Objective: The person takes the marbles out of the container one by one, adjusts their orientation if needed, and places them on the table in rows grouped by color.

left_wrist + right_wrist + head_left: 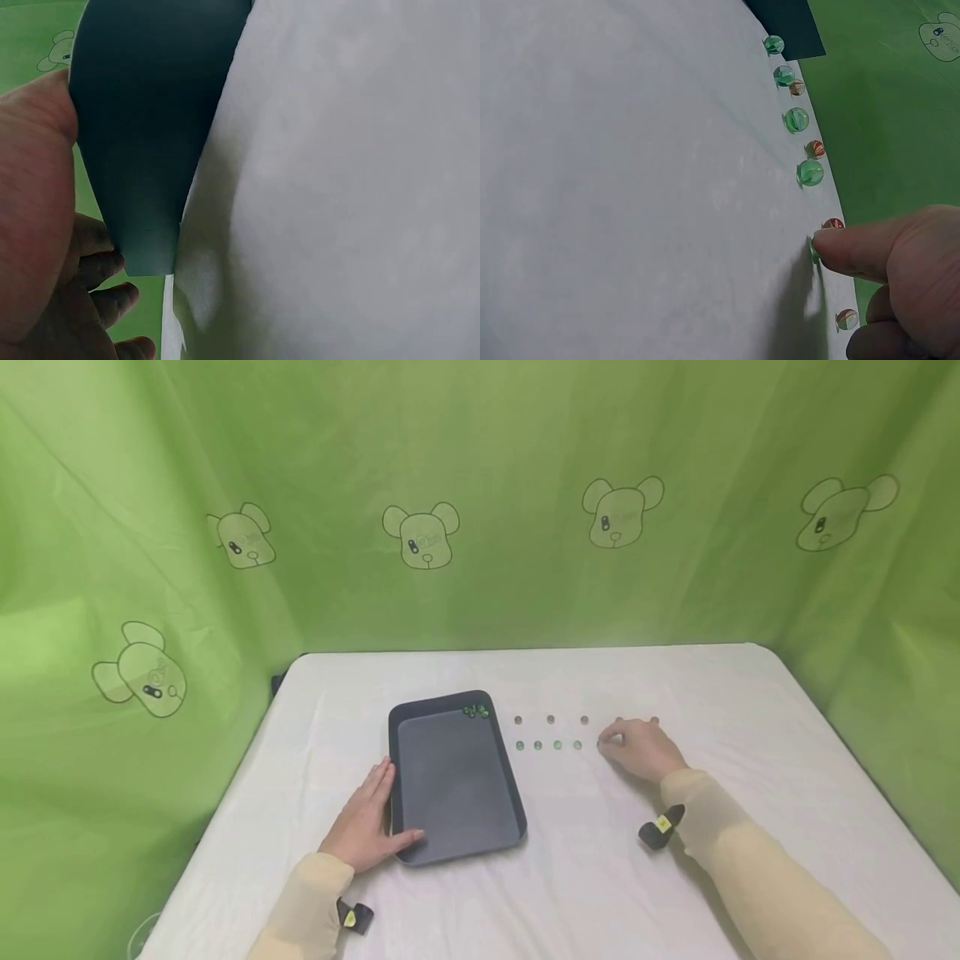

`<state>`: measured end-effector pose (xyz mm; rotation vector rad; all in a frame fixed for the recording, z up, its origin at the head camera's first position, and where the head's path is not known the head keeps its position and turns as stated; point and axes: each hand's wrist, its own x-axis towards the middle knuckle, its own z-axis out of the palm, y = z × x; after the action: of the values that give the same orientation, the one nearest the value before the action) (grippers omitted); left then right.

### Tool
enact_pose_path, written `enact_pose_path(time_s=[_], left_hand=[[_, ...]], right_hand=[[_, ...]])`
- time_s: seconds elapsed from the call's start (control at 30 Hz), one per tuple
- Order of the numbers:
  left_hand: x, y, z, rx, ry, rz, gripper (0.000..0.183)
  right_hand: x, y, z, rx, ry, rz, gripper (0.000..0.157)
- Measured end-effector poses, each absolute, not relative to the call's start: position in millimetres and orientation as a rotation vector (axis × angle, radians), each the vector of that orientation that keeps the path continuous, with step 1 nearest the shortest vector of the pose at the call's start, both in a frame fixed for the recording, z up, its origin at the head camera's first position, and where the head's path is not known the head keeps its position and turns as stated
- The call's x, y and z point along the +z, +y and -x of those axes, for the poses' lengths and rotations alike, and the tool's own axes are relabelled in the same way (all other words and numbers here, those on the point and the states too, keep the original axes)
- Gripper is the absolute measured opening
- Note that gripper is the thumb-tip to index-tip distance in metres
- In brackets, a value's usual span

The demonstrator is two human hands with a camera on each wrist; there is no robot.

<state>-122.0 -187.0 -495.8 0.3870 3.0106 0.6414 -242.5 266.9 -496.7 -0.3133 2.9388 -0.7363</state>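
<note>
Fingers and thumb of the right hand (643, 750) pinch a green marble (815, 251), mostly hidden by the thumb, at the 3 o'clock end of a row on the cloth (787, 793). Toward 9 o'clock from it run four more green marbles (557, 745), spaced apart in line. On the 12 o'clock side lies a parallel row of five reddish marbles (551, 720); in the head view the hand partly covers the two nearest 3 o'clock.

Between 8 and 9 o'clock from the pinched marble sits the dark tray (457, 785), flat, a cluster of green marbles (476, 712) in its 1 o'clock corner. At the tray's 8 o'clock side is the left hand (366, 827), fingers extended and resting against the outer wall, thumb laid over the rim.

Farther out, pale sleeves (757, 860) cover both arms, with a black camera (660, 831) at each wrist. Beyond the table, at 12 o'clock, hangs a green curtain (517, 610) printed with mouse heads (426, 539).
</note>
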Motion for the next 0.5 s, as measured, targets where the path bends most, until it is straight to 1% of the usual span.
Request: enact_pose_path(time_s=[0.5], left_hand=[[-499.9,-187.6,123.5,0.639,3.033,-0.393,0.115]], right_hand=[[-501.7,264.9,244.1,-0.739,2.945,0.286,0.023]])
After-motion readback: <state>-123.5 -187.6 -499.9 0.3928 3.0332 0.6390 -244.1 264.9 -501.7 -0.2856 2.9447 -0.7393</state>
